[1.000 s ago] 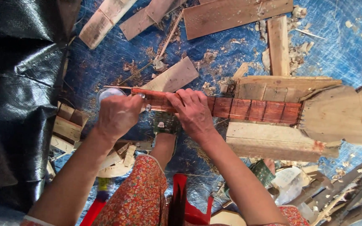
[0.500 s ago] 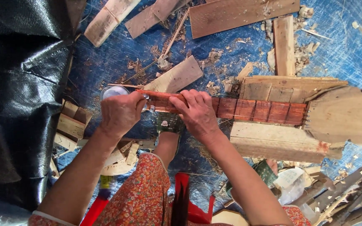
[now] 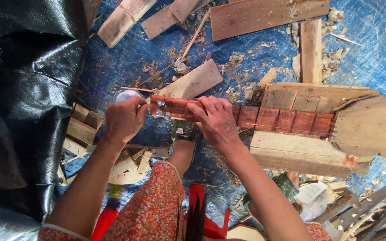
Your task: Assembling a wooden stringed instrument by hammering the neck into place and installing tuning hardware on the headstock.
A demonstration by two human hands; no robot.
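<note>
- Head view: our left hand (image 3: 123,119) pinches a small clear peg (image 3: 160,103) at the reddish fretted neck (image 3: 264,117) end.
- Our right hand (image 3: 217,120) presses closed-fingered on the neck, which runs from 9 to 3 o'clock across pale wooden blocks (image 3: 300,151).

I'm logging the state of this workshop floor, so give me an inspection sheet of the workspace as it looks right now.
Surface: blue tarp on the ground, littered with wood chips.
Job's things: reddish fretted instrument neck joined to a pale unfinished wooden body, resting on planks; shiny tuning pegs at its near end.
Clutter: loose boards, small offcuts, a round pale lid, a saw blade.
Grippers: left hand at the pegs; right hand pressing on the neck.
Cables: nothing seen.
Surroundings: black plastic sheet on the left; the person's foot under the neck.
</note>
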